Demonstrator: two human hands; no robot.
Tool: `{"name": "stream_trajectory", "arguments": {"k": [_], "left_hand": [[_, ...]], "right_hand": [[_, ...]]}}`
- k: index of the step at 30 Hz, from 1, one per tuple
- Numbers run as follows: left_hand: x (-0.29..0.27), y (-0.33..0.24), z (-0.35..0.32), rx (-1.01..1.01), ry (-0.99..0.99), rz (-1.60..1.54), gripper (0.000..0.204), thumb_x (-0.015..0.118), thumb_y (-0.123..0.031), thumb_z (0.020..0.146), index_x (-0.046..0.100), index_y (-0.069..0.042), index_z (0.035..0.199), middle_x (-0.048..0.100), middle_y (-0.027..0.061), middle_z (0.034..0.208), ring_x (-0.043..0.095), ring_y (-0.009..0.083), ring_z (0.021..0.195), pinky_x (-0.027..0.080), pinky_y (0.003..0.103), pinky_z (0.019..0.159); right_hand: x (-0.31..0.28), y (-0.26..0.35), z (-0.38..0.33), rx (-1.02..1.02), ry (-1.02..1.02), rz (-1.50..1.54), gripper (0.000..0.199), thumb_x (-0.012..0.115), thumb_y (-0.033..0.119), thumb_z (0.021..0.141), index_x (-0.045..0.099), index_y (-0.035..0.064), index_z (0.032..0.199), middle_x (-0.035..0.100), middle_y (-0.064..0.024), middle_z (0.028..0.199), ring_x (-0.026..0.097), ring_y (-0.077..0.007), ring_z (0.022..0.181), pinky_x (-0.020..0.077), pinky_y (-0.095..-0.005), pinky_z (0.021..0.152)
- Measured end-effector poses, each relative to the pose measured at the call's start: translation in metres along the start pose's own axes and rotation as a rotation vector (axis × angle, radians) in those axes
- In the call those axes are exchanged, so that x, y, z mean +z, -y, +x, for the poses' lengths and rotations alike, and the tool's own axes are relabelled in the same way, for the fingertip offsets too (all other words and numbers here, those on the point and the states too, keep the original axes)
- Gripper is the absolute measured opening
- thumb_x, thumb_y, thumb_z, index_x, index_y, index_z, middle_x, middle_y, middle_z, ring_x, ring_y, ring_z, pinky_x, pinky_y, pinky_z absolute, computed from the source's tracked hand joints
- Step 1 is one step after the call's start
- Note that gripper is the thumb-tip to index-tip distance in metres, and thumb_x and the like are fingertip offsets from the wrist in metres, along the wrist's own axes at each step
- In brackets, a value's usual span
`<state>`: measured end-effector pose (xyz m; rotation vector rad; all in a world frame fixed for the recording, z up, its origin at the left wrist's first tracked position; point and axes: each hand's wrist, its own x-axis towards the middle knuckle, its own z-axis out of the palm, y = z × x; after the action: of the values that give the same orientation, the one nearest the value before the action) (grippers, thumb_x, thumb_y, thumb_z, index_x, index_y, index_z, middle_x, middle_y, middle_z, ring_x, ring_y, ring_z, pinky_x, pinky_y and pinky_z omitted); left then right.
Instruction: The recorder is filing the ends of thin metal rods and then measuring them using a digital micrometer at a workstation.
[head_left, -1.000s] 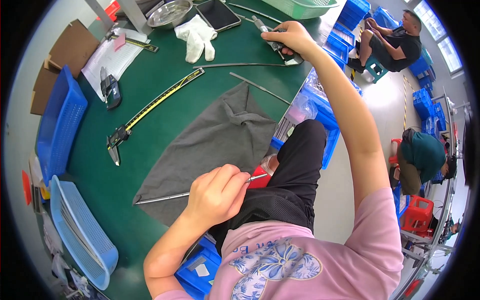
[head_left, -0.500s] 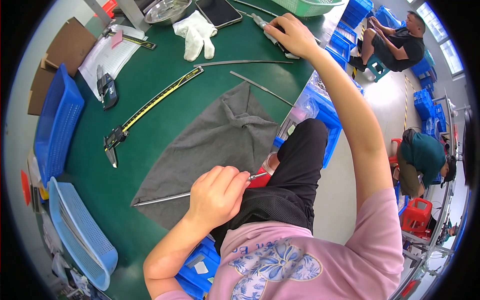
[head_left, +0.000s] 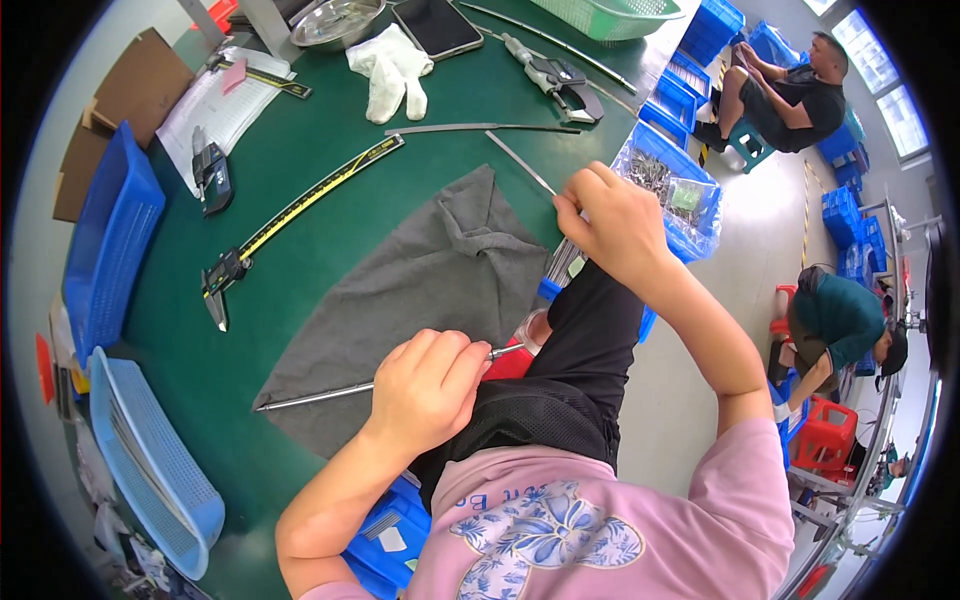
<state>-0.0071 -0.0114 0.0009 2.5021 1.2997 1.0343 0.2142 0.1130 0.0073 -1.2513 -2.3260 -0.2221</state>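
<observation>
My left hand [head_left: 428, 388] is wrapped round a slender steel rod [head_left: 318, 397], which lies across a grey cloth [head_left: 400, 265] and pokes out past the knuckles. At the table's right edge, my right hand [head_left: 612, 222] has thumb and fingers pinched on the near end of a slim metal file [head_left: 520, 162]. A second slim file [head_left: 480, 128] lies flat beyond it. Farther back rests a digital micrometer [head_left: 552, 78], untouched, with another steel rod [head_left: 560, 47] beside it.
A digital caliper [head_left: 300, 212] lies left of the cloth. White gloves [head_left: 390, 75], a phone [head_left: 437, 27], a metal bowl [head_left: 338, 22] and a green basket [head_left: 610, 18] are at the back. Blue baskets [head_left: 160, 470] line the left edge. A bin of small metal parts [head_left: 665, 190] stands at right.
My right hand has left the micrometer, come nearer and taken the slim file's end; the file has shifted slightly. The left hand still grips the rod.
</observation>
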Motion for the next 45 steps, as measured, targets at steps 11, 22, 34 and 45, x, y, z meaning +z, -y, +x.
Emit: {"name": "stream_trajectory", "arguments": {"k": [11,22,34,45], "left_hand": [[0.001,0.002,-0.006,0.066,0.002,0.053,0.020,0.070,-0.005,0.064,0.063,-0.004,0.083,0.056,0.0048,0.076,0.055,0.0215,0.064,0.043,0.032,0.052],[0.003,0.002,-0.005,0.072,0.010,0.073,0.020,0.070,-0.006,0.065,0.063,-0.004,0.083,0.056,0.0043,0.076,0.055,0.0215,0.064,0.044,0.032,0.052],[0.001,0.006,-0.004,0.049,0.004,0.037,0.026,0.066,-0.005,0.060,0.063,-0.005,0.087,0.054,0.0026,0.080,0.054,0.0194,0.069,0.046,0.030,0.056],[0.002,-0.002,-0.002,-0.044,-0.026,0.021,0.025,0.075,0.000,0.060,0.066,-0.003,0.084,0.056,0.0057,0.074,0.053,0.0222,0.062,0.043,0.032,0.051]], "right_hand": [[-0.019,0.050,-0.065,0.165,0.095,0.447,0.011,0.062,0.011,0.084,0.054,0.0058,0.090,0.057,-0.0082,0.059,0.061,-0.0260,0.053,0.0459,-0.0341,0.048],[0.002,0.006,-0.069,0.427,0.044,0.744,0.013,0.055,0.016,0.092,0.053,0.0031,0.092,0.052,-0.0084,0.056,0.048,-0.0204,0.045,0.0384,-0.0320,0.044],[0.001,0.039,-0.092,0.319,0.046,0.642,0.004,0.059,0.004,0.087,0.061,0.0006,0.088,0.063,-0.0137,0.075,0.064,-0.0214,0.064,0.0477,-0.0284,0.057],[-0.021,0.111,-0.114,0.374,0.073,0.973,0.013,0.052,-0.007,0.085,0.054,-0.0023,0.096,0.057,-0.0041,0.062,0.051,-0.0100,0.045,0.0389,-0.0235,0.044]]}}
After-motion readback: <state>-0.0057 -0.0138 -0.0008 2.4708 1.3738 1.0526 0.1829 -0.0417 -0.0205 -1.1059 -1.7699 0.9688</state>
